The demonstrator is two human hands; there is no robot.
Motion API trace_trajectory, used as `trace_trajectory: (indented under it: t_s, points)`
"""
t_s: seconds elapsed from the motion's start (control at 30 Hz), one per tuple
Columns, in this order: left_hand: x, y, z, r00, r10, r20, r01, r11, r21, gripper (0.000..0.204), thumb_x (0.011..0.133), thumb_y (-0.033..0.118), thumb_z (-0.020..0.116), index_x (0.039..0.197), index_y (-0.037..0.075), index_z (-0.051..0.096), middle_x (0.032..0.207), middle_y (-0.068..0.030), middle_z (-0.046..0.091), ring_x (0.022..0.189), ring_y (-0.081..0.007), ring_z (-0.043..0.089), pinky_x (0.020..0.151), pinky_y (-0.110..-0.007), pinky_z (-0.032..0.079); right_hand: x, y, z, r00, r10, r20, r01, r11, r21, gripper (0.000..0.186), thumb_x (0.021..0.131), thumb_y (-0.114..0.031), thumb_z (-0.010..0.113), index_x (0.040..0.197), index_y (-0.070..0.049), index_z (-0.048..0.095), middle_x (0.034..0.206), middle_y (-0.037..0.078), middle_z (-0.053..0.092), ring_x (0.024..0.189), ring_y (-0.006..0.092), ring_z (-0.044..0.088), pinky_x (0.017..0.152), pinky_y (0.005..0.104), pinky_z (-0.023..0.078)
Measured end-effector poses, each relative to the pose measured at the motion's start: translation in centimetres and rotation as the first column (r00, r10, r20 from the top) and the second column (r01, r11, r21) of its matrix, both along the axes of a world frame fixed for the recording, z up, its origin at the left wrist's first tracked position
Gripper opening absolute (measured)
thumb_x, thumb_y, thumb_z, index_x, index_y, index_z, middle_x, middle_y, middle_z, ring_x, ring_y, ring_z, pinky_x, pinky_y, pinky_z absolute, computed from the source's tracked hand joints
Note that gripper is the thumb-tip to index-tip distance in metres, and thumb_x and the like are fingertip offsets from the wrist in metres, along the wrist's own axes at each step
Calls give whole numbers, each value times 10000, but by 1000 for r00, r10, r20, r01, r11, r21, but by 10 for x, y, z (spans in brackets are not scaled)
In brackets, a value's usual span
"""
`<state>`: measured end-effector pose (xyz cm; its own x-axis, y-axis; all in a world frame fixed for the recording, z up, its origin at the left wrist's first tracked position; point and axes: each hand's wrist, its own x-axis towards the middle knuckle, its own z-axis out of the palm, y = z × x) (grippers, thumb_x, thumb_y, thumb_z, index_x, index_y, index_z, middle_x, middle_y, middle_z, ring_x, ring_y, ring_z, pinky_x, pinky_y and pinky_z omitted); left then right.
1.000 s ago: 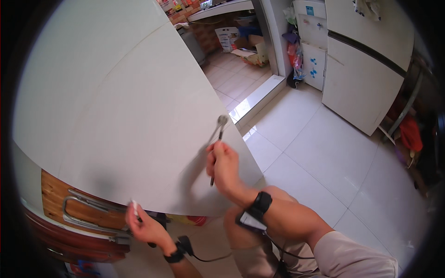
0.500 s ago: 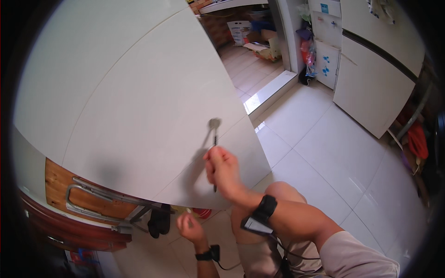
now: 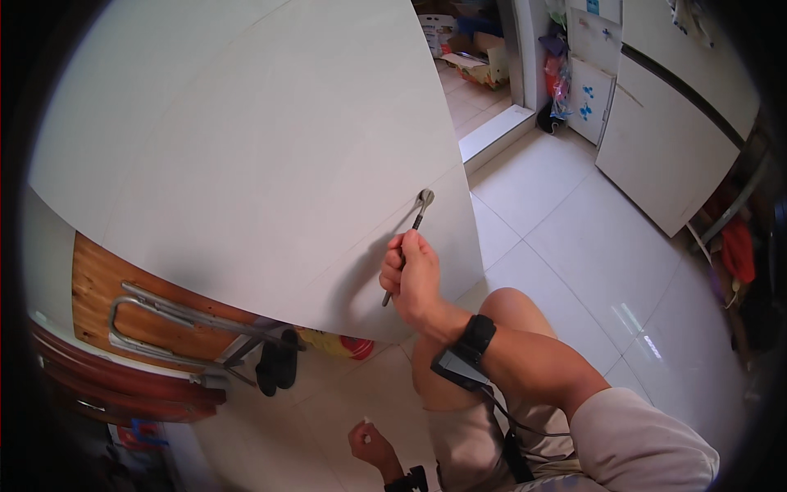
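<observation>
My right hand [image 3: 416,275] is closed round the dark handle of a thin rod with a round metal head [image 3: 424,198]. That head is at the pale tiled wall [image 3: 270,164], close to a seam; whether it touches is hard to tell. The handle's lower end sticks out below my fist. Lower down, over the floor, my left hand [image 3: 371,444] has its fingers curled round a small white stick [image 3: 367,421], of which only the ends show.
At left, a folded metal-framed piece [image 3: 147,324] leans by a wood panel, near dark slippers [image 3: 277,365] and a yellow-red bag [image 3: 340,343]. A raised sill [image 3: 496,133] edges a doorway with a cardboard box [image 3: 484,66]. A white fridge [image 3: 672,131] stands at right.
My right hand and the rod have shifted up and right, and the rod now tilts rightward. My left hand has dropped lower and away from the wall. The view has turned slightly.
</observation>
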<state>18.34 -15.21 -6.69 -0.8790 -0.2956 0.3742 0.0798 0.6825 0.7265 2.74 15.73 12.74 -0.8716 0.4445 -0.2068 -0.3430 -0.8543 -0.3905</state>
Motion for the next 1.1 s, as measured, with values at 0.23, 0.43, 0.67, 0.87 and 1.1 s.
trace_trajectory:
  t_s: [0.23, 0.43, 0.67, 0.87, 1.1]
  points:
    - [-27, 26, 25, 999, -42, -31, 44, 996, 77, 83, 858, -63, 677, 823, 13, 677, 946, -98, 705, 864, -220, 659, 762, -347, 520, 12, -35, -7, 976, 198, 94, -195, 980, -34, 323, 1091, -342, 414, 882, -106, 487, 631, -19, 417, 463, 93, 313, 416, 284, 250]
    - [-71, 57, 69, 994, -16, -106, 57, 914, 403, 63, 872, -60, 706, 846, -21, 665, 970, -117, 700, 887, -218, 658, 848, -332, 544, -5, 36, -11, 984, -123, 128, 138, 983, -119, 300, 1083, -295, 403, 877, -96, 490, 632, -15, 425, 456, 103, 323, 412, 289, 253]
    - [-168, 137, 162, 812, -275, -515, 360, 930, 71, 109, 861, -107, 710, 827, -28, 644, 984, -122, 698, 901, -237, 661, 800, -341, 571, 16, -4, 7, 954, 255, 157, -237, 964, -123, 329, 1093, -328, 402, 888, -90, 498, 637, -12, 433, 456, 101, 329, 417, 282, 260]
    - [-204, 184, 180, 605, -528, -596, 396, 849, -350, 153, 815, -150, 716, 821, -11, 652, 1002, -139, 708, 896, -298, 654, 784, -378, 572, -2, 61, -2, 991, -136, 20, 137, 974, -179, 371, 1090, -327, 402, 845, -70, 510, 636, 18, 481, 439, 135, 418, 391, 306, 340]
    - [-195, 154, 117, 601, -691, -402, 438, 705, -557, 78, 797, -49, 729, 832, -16, 668, 977, -137, 709, 902, -346, 638, 774, -441, 539, 18, -10, 0, 967, 217, 137, -205, 974, -91, 360, 1101, -356, 394, 880, -90, 493, 648, 9, 443, 444, 120, 365, 403, 284, 304]
